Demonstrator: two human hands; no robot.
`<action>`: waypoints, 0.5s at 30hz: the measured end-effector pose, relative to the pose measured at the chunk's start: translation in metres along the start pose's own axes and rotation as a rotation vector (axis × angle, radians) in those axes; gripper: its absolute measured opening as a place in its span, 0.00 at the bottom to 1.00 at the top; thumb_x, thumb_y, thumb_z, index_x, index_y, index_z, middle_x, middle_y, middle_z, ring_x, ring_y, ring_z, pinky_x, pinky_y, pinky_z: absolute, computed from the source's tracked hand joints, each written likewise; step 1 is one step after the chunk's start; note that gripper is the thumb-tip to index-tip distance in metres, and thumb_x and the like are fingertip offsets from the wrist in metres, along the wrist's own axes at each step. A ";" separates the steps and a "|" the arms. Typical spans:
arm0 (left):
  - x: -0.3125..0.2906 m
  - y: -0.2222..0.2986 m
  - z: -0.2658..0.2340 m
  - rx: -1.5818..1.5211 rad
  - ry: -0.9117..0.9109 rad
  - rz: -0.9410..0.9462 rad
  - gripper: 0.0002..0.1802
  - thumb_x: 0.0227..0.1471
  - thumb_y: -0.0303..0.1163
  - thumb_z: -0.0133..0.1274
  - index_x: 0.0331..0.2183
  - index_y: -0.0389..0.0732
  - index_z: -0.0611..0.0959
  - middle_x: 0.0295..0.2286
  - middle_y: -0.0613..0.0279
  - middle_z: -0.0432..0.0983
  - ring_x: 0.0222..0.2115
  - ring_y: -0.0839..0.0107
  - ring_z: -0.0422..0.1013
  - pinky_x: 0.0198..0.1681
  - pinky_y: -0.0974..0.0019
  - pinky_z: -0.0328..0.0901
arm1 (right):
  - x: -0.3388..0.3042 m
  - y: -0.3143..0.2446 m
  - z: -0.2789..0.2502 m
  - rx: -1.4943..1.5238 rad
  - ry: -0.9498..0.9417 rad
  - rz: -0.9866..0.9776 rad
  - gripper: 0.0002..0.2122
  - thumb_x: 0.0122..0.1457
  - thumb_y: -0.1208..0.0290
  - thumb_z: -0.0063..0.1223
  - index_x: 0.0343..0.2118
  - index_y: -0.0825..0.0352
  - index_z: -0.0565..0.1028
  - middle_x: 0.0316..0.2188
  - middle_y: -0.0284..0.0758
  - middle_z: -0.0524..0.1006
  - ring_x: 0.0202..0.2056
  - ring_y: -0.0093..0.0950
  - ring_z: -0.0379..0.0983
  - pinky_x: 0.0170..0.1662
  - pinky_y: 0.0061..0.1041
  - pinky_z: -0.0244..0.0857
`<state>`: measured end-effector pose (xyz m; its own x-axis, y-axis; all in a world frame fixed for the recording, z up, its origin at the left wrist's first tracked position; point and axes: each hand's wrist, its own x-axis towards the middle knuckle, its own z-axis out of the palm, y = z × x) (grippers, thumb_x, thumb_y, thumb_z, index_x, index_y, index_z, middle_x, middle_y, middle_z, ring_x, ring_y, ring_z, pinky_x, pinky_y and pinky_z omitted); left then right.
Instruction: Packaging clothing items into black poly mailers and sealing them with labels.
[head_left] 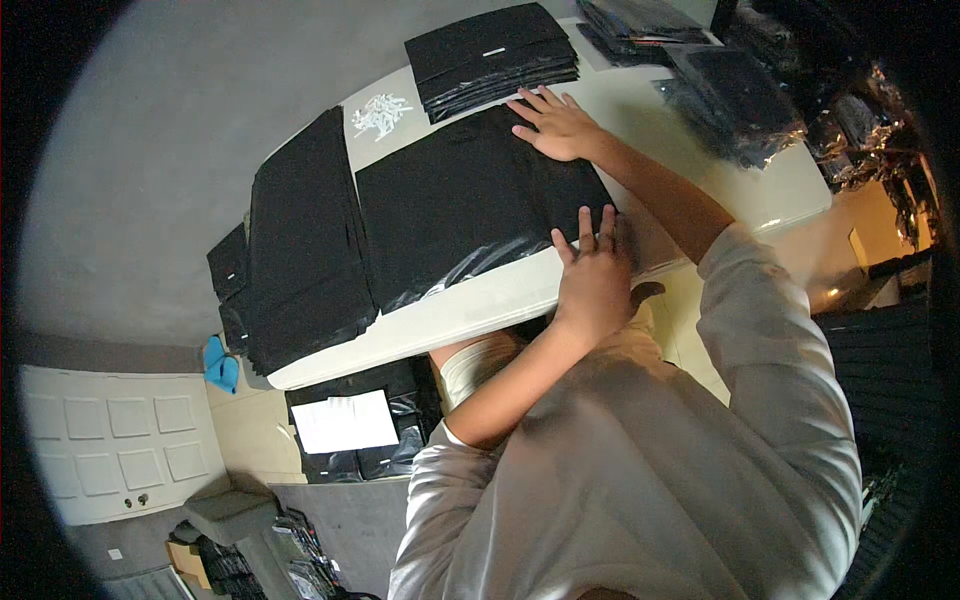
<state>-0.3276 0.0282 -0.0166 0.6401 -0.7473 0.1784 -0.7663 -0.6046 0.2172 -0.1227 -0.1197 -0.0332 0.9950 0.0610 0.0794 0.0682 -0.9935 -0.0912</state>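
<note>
A folded black cloth [450, 195] lies flat on the white table [460, 318], with shiny clear plastic showing along its near edge. My right hand [560, 128] rests with fingers spread on the cloth's far right corner. At its near right corner lies my left hand [595, 285], fingers stretched out and touching the cloth's edge. Neither hand grips anything. Left of this cloth is another pile of black cloth [305, 240]. Behind it stands a neat stack of folded black garments [490, 55], with a small white tag on top.
Small white tags [382, 117] lie heaped on the table beside the stack. Plastic-wrapped dark packages [735, 95] sit at the far right. Below the near table edge is a black bundle with white paper [345, 422] on it. A blue object [219, 366] is at the table's left end.
</note>
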 end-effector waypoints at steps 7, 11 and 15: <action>-0.001 -0.001 -0.001 -0.053 -0.028 -0.059 0.58 0.47 0.68 0.55 0.64 0.32 0.62 0.65 0.43 0.54 0.66 0.39 0.48 0.60 0.22 0.46 | -0.022 -0.026 -0.007 -0.029 0.010 -0.108 0.32 0.70 0.44 0.26 0.71 0.59 0.51 0.72 0.45 0.45 0.72 0.48 0.38 0.72 0.50 0.33; -0.001 0.001 0.001 -0.069 -0.029 -0.061 0.59 0.45 0.68 0.55 0.65 0.33 0.61 0.66 0.44 0.53 0.67 0.41 0.46 0.61 0.22 0.45 | -0.025 -0.018 0.003 -0.012 0.017 -0.063 0.33 0.70 0.43 0.28 0.71 0.59 0.51 0.72 0.44 0.46 0.72 0.47 0.37 0.72 0.49 0.32; -0.001 0.006 0.000 0.015 -0.034 -0.074 0.59 0.42 0.67 0.60 0.63 0.34 0.65 0.65 0.50 0.55 0.67 0.44 0.46 0.62 0.24 0.42 | -0.014 -0.011 0.004 -0.033 0.023 -0.040 0.35 0.69 0.42 0.29 0.70 0.63 0.51 0.72 0.43 0.47 0.72 0.45 0.38 0.72 0.48 0.33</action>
<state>-0.3331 0.0253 -0.0155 0.6928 -0.7094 0.1295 -0.7181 -0.6621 0.2143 -0.1375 -0.1093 -0.0370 0.9896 0.0989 0.1047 0.1051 -0.9930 -0.0546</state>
